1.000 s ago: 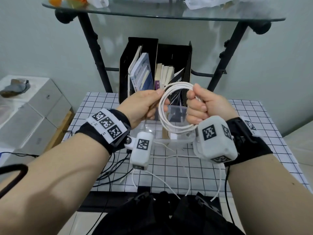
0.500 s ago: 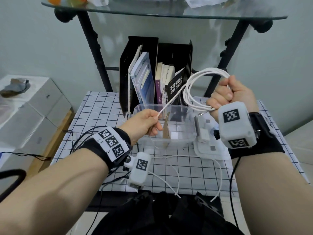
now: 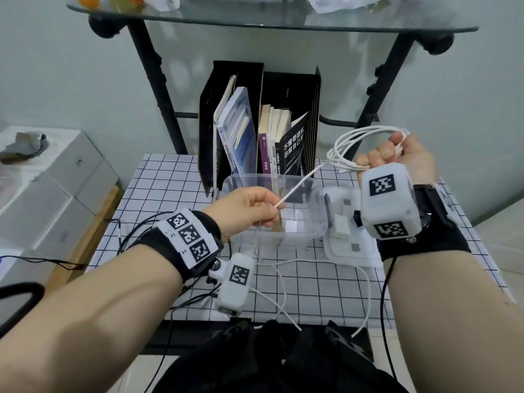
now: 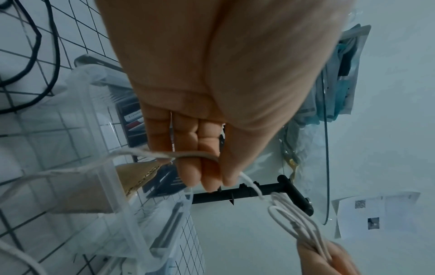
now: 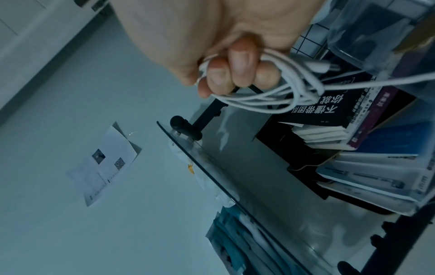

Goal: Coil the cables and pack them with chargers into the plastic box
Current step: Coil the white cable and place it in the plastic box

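My right hand (image 3: 392, 154) is raised at the right and grips several loops of a white cable (image 3: 357, 140), the coil (image 5: 270, 93) wrapped under its fingers (image 5: 242, 63). A straight run of that cable (image 3: 300, 185) slants down to my left hand (image 3: 255, 208), which pinches it between thumb and fingers (image 4: 207, 167) above the clear plastic box (image 3: 235, 182). The rest of the cable (image 3: 283, 282) trails over the checked table. A white charger (image 3: 341, 229) lies on the box's lid (image 3: 351, 251) beside the box.
A black file holder with books (image 3: 266, 131) stands right behind the box. Black frame legs (image 3: 153, 80) carry a glass shelf (image 3: 255, 21) overhead. Black wires (image 3: 136, 231) lie at the table's left edge; white cartons (image 3: 42, 194) stand beyond it.
My hands have moved apart: the right one carried the coil up and to the right, the left slid down along the cable to above the box, drawing a length taut between them.
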